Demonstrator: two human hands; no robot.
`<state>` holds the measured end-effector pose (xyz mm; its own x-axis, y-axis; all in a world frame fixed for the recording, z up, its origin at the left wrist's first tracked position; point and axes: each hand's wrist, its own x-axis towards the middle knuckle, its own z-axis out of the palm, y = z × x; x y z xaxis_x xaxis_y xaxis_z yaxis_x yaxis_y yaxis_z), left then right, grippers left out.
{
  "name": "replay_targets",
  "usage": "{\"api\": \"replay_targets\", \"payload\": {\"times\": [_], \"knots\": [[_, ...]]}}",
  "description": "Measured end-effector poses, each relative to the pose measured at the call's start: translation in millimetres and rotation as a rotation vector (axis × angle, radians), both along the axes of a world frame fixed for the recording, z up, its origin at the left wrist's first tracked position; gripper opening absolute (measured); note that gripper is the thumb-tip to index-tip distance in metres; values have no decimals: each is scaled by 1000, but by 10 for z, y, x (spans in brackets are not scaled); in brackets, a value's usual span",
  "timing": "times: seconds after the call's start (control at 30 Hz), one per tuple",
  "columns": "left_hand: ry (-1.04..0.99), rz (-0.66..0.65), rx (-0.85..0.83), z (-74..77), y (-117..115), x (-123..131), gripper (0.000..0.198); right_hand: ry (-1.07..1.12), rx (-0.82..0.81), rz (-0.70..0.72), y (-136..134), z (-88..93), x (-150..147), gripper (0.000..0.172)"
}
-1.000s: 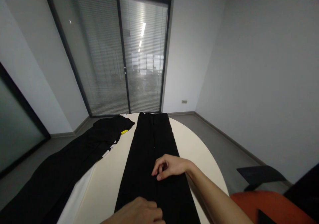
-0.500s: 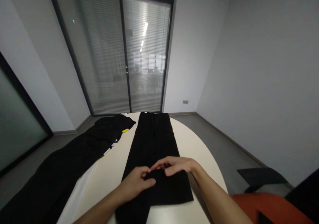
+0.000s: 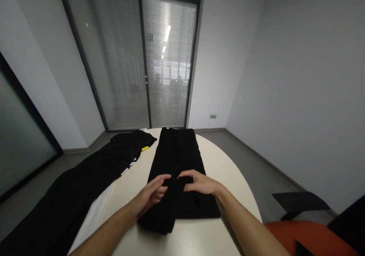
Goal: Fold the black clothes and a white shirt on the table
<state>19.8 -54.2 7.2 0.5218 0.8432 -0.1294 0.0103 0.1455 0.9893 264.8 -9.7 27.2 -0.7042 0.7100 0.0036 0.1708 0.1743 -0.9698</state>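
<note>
A pair of black trousers [image 3: 188, 153] lies lengthwise on a pale round-edged table, waistband at the far end. The left leg's hem [image 3: 156, 227] reaches nearer to me than the right leg's hem [image 3: 198, 215]. My left hand [image 3: 151, 195] is over the left leg, its fingers bent and parted, the palm facing inward. Over the right leg is my right hand [image 3: 201, 182], thumb and forefinger spread with black cloth showing between them. The fingertips of both hands face each other across a small gap. Whether they touch the cloth is hard to tell.
More black clothing [image 3: 94, 168] is heaped along the left, beside a yellow item [image 3: 145, 148] and white pieces [image 3: 128, 166]. The pale table [image 3: 225, 176] curves away at the right. An orange chair [image 3: 302, 237] with a black armrest [image 3: 299, 202] stands at the lower right.
Both hems have shifted away from me, and the left one is now fully in view. My hands have moved slightly farther up the trousers and their fingers have parted.
</note>
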Motion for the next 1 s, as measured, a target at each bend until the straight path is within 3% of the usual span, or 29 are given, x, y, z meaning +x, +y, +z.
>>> {"api": "replay_targets", "payload": {"times": [0.07, 0.13, 0.23, 0.3, 0.47, 0.6, 0.73, 0.83, 1.0], "knots": [[-95, -53, 9, 68, -5, -83, 82, 47, 8, -103, 26, -6, -8, 33], [-78, -53, 132, 111, -3, -153, 88, 83, 0, -208, 72, -45, -6, 32], [115, 17, 386, 92, 22, -204, 91, 110, -23, -353, 169, -144, 30, 36], [255, 88, 446, 15, 58, -195, 86, 105, -21, -413, 224, -208, 66, 38], [406, 323, 460, -221, 180, -153, 48, 10, 133, -367, 242, -267, 116, 35], [527, 326, 556, -217, 213, -182, 28, -25, 224, -340, 228, -229, 101, 35], [453, 444, 558, -180, 296, -195, 30, -8, 288, -352, 309, -169, 89, 36], [468, 558, 571, -232, 422, -211, 31, -91, 390, -385, 402, -174, 128, 37], [603, 552, 622, -368, 512, -258, 28, -395, 426, -515, 435, -246, 319, 57]]}}
